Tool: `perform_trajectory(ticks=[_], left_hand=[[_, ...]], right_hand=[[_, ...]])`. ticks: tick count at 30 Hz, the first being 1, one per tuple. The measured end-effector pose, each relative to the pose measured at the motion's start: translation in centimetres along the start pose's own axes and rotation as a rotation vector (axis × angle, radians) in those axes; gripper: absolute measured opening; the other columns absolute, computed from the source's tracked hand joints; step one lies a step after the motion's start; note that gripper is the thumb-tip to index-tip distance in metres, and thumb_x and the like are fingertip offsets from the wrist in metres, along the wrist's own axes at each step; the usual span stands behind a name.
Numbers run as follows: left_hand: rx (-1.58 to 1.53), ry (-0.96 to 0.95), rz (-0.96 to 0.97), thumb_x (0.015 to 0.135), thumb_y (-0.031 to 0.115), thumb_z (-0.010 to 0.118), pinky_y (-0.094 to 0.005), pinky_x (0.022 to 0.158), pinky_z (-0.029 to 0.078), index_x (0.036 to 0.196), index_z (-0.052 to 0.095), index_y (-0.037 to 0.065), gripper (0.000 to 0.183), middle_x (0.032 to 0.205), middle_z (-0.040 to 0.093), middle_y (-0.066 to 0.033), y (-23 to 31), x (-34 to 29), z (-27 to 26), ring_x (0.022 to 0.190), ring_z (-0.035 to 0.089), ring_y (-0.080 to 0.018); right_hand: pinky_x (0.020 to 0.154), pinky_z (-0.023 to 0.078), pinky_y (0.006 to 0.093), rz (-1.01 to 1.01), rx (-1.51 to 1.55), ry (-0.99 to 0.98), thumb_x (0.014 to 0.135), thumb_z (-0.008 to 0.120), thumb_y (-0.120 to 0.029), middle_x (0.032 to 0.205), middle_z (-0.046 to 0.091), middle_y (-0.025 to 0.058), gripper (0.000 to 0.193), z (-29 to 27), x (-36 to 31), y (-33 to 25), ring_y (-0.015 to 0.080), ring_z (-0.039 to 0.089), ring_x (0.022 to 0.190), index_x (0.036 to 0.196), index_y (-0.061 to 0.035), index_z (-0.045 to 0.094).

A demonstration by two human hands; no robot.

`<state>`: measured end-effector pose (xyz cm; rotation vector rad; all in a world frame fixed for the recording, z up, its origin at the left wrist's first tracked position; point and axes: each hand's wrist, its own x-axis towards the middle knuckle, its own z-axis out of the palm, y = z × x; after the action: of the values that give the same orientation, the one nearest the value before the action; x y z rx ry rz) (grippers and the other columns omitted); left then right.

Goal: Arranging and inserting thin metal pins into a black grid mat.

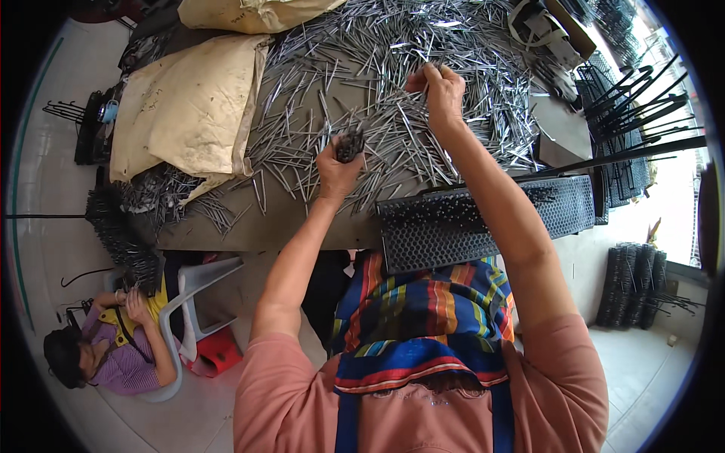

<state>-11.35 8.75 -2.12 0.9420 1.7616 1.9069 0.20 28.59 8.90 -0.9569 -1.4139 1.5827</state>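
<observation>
My left hand (337, 172) is closed around a bundle of thin dark metal rods (350, 146), their ends pointing up and away from me. My right hand (444, 94) reaches over the far side of the pile, thumb and fingertips pinched together; whatever is between them is too small to make out. Loose grey metal rods (408, 124) lie scattered and heaped across the table under both hands. Below my right forearm a black perforated metal panel (445, 245) leans at the table's near edge, with rod ends standing in several of its upper holes.
Tan sacks (192, 106) lie at the table's left and far edge. Black wire racks (630, 113) crowd the right side, with a long dark bar (612, 158) above the panel. Dark stacked bundles (633, 287) stand on the floor. At lower left another person (124, 340) sits on a grey chair (198, 291).
</observation>
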Motion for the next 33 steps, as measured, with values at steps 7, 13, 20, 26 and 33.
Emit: perform_trajectory(ticks=[7, 13, 20, 26, 33], left_hand=[[0.046, 0.177, -0.211, 0.071, 0.001, 0.067, -0.0313, 0.057, 0.047, 0.075, 0.064, 0.001, 0.005, 0.063, 0.063, -0.0026, -1.7, 2.1, -0.2, 0.056, 0.057, -0.0150], [-0.672, 0.067, -0.629, 0.072, -0.009, 0.063, -0.0369, 0.063, 0.056, 0.102, 0.063, -0.005, 0.030, 0.083, 0.067, -0.0133, 10.4, 1.7, 0.1, 0.069, 0.066, -0.0239], [-0.723, -0.540, -0.973, 0.068, 0.001, 0.068, -0.0377, 0.074, 0.055, 0.106, 0.059, -0.003, 0.039, 0.087, 0.065, -0.0127, 15.1, -16.6, 1.2, 0.079, 0.065, -0.0256], [-0.740, -0.741, -0.998, 0.060, 0.005, 0.074, -0.0381, 0.079, 0.057, 0.104, 0.062, 0.001, 0.045, 0.088, 0.066, -0.0116, 14.5, -25.1, 1.0, 0.083, 0.067, -0.0245], [-0.678, -0.370, -0.860, 0.076, -0.004, 0.063, -0.0302, 0.068, 0.055, 0.110, 0.063, -0.001, 0.034, 0.088, 0.068, -0.0095, 14.8, -24.6, 3.1, 0.073, 0.066, -0.0195]], right_hand=[[0.090, 0.050, 0.0387, -0.064, -0.669, 0.037, 0.072, 0.075, -0.028, 0.106, 0.071, 0.0161, 0.048, -0.4, -2.7, 2.7, 0.0308, 0.067, 0.100, 0.112, -0.0002, 0.068], [0.083, 0.051, 0.0301, -0.140, -0.476, -0.399, 0.085, 0.066, -0.024, 0.094, 0.072, 0.0134, 0.038, 0.4, -6.6, -3.2, 0.0180, 0.067, 0.089, 0.111, 0.0037, 0.068], [0.094, 0.048, 0.0335, -0.143, -0.134, -0.978, 0.091, 0.060, -0.033, 0.108, 0.069, 0.0183, 0.047, -1.4, -17.0, -3.1, 0.0259, 0.063, 0.109, 0.121, 0.0026, 0.063], [0.090, 0.049, 0.0362, 0.048, 0.047, -1.031, 0.097, 0.054, -0.034, 0.101, 0.070, 0.0153, 0.042, -8.2, -28.9, 0.6, 0.0232, 0.064, 0.098, 0.104, 0.0034, 0.071], [0.059, 0.041, 0.0209, 0.440, 0.024, -0.403, 0.092, 0.062, -0.022, 0.077, 0.065, -0.0001, 0.024, -12.3, -29.1, 0.9, 0.0039, 0.052, 0.065, 0.100, -0.0006, 0.070]])
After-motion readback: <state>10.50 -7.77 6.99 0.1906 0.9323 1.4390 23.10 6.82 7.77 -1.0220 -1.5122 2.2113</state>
